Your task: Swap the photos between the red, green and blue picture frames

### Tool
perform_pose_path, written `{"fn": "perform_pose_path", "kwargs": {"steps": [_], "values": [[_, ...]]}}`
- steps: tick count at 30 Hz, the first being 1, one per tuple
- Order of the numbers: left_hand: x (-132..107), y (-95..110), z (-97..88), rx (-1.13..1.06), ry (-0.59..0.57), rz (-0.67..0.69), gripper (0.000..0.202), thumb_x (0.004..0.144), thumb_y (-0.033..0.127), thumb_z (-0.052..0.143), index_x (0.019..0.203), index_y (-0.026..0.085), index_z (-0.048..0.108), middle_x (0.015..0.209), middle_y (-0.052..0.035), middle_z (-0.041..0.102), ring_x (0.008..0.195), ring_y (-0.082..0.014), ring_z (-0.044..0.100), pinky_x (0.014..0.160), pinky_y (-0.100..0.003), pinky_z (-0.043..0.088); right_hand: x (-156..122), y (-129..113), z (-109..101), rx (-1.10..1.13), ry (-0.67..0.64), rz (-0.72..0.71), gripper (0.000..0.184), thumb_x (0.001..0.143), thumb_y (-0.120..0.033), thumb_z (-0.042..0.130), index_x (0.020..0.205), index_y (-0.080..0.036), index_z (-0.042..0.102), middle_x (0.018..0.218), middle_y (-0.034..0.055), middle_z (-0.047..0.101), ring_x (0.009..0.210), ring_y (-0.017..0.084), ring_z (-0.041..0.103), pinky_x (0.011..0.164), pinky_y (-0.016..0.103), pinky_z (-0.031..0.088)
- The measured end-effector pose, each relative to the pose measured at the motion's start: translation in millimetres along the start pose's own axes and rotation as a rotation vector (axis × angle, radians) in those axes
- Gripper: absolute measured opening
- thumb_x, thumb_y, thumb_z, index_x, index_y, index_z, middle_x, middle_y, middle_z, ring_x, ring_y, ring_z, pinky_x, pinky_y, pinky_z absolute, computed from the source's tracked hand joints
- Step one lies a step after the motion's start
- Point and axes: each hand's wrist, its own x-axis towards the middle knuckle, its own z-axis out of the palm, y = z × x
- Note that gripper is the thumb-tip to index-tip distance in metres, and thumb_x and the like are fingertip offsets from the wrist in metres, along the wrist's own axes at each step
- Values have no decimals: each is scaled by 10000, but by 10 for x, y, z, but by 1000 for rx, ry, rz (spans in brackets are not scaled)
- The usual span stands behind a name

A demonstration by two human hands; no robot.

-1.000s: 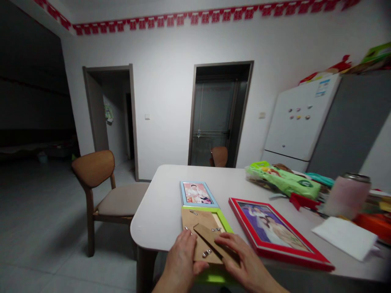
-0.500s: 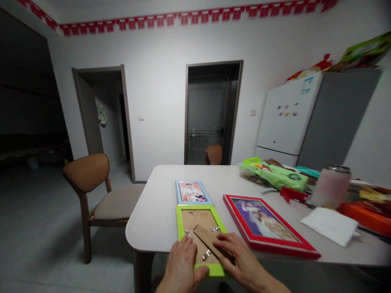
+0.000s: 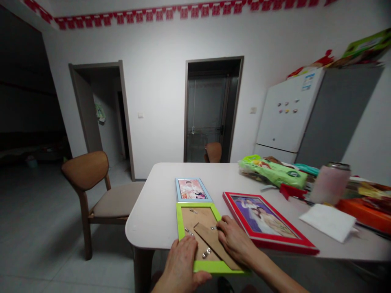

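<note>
A lime-green photo frame [image 3: 181,221] lies face down at the table's near edge, showing its brown backing board [image 3: 198,217], the slanted stand leg [image 3: 210,246] and several metal clips [image 3: 207,252]. My left hand [image 3: 181,258] grips the frame's lower left side, fingers over the edge and thumb by the bottom rim. My right hand [image 3: 233,240] reaches over the right side, its bent fingers pressed at the right-hand metal clip [image 3: 214,228]; the fingertips partly cover it. Beyond lies a light-blue photo frame [image 3: 178,191], face up. To the right is a larger red photo frame [image 3: 256,244], also face up.
The white table [image 3: 161,219] also bears a green packet [image 3: 275,171], a pink jar [image 3: 330,183], white tissue [image 3: 328,221] and an orange box [image 3: 366,215] on the right. A wooden chair [image 3: 87,173] stands left of it. A fridge [image 3: 284,114] is at the back right.
My right hand has moved up along the frame's right side, from the stand leg to the right-hand clip. More of the stand leg and bottom rim shows. My left hand stays on the frame.
</note>
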Motion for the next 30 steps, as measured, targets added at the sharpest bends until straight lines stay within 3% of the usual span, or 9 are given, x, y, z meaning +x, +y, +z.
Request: {"fn": "perform_pose_path", "kwargs": {"steps": [5,8,12,17,23,30], "values": [[-2,-15,15,-8,-1,-16,702,582,418,660,1179,167,388,1271,-89,383,1167,-235,319,995,-363,206,-5,2,-9,35,-27,-8,316,794,-255,292,773,-156,591,845,73,502,738,144,503,712,260,374],[9,-49,40,-5,3,-9,725,568,429,667,1181,160,391,1265,-97,390,1160,-243,329,990,-360,221,-41,-54,-37,13,9,-8,303,779,-262,324,833,-161,604,893,92,525,831,178,497,761,292,364],[26,-93,71,-4,17,-3,734,551,439,676,1176,170,401,1257,-96,401,1152,-241,344,982,-347,245,-177,-247,-111,96,0,-203,289,754,-242,375,938,-247,598,1063,65,511,988,203,439,837,330,330],[37,-87,62,-5,20,-22,706,557,420,679,1160,162,419,1252,-97,407,1154,-234,343,986,-342,244,-327,-428,-209,189,-114,-378,271,750,-225,384,849,-277,630,1013,38,534,968,194,437,853,354,322],[47,-93,73,-22,36,-27,719,547,423,683,1161,165,411,1231,-96,429,1141,-230,359,977,-329,259,-380,-387,-262,194,-167,-385,273,739,-242,414,923,-284,611,1118,36,490,1075,216,360,928,394,253],[67,-146,116,-72,93,31,658,498,389,724,1073,197,468,1150,-56,491,1064,-219,418,929,-305,308,-197,-457,-206,239,-116,-329,319,797,-259,327,1024,-238,550,1068,60,521,986,193,423,866,354,313]]}}
